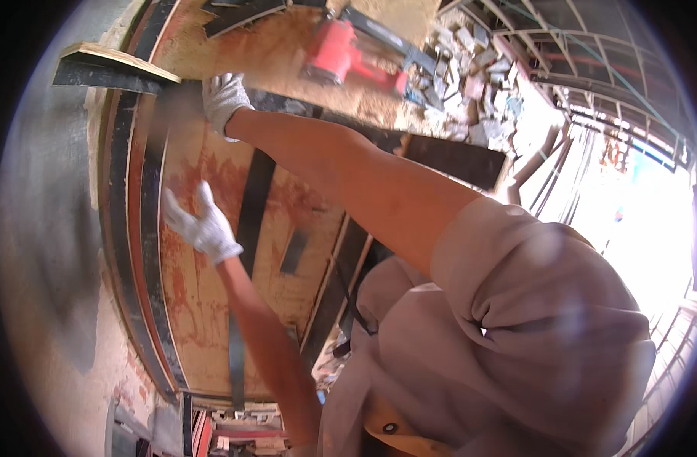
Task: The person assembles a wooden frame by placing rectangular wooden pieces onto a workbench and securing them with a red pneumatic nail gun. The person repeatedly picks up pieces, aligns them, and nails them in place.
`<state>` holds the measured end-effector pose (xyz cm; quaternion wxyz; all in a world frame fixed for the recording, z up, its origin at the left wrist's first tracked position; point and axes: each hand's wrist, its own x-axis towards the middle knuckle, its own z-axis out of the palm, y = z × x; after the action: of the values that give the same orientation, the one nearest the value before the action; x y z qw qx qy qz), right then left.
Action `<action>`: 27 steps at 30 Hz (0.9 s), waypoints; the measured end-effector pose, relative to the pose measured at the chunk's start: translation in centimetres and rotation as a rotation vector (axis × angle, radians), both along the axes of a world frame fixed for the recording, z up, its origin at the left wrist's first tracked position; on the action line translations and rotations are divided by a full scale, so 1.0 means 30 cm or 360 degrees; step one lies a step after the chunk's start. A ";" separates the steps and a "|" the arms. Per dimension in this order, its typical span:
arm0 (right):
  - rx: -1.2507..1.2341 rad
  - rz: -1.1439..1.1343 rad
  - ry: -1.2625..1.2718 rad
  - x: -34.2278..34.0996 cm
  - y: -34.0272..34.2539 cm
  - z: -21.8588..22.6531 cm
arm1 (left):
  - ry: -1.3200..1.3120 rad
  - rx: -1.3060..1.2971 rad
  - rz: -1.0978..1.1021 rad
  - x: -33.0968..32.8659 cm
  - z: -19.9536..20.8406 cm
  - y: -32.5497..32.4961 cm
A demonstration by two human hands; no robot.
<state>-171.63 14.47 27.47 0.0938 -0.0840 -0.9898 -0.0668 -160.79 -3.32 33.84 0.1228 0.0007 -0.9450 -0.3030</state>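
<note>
My right hand (226,105), in a white knit glove, is up at the top left, its fingers curled at the end of a dark-faced plywood strip (116,75). The strip juts out to the left, its pale layered edge showing. Beside that hand is a brownish smear, too blurred to make out. Lower down, my left hand (202,228), gloved too, has its fingers spread over a large plywood panel (203,305) and holds nothing. Reddish stains and dark strips mark the panel. Beyond my right hand lies a red nail gun (337,57) with a black magazine.
A grey wall (51,228) runs along the left, next to the panel's dark edge strips. Broken rubble and offcuts (466,84) are heaped at the upper middle. A dark board (455,160) lies beyond my right forearm. Metal roof framing (592,53) shows at the upper right.
</note>
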 end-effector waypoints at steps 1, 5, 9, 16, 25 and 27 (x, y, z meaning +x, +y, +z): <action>-0.0180 -0.0064 -0.0160 0.045 -0.024 0.022 | -0.0063 0.0163 -0.0053 0.112 0.038 0.030; -0.0724 0.0349 0.0005 0.421 -0.100 0.230 | -0.0388 0.0223 0.0131 0.522 -0.027 -0.038; -0.0917 0.0603 0.0399 1.036 0.175 0.622 | -0.0374 0.0426 -0.0243 0.638 -0.009 0.292; -0.1717 -0.1062 -0.0205 1.896 0.860 0.298 | -0.0532 0.0114 -0.0517 0.713 0.050 0.704; -0.1186 -0.1472 -0.0784 1.904 2.090 -0.822 | -0.0688 -0.0652 -0.0459 0.756 -0.431 1.237; -0.0870 -0.1307 -0.0511 1.860 2.286 -1.139 | -0.0736 -0.0733 -0.0506 0.745 -0.542 1.380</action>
<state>-115.82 83.06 -6.70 -0.1186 -0.4757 -0.8584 0.1508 -138.43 38.07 17.58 -0.1460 -0.1055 -0.9796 -0.0892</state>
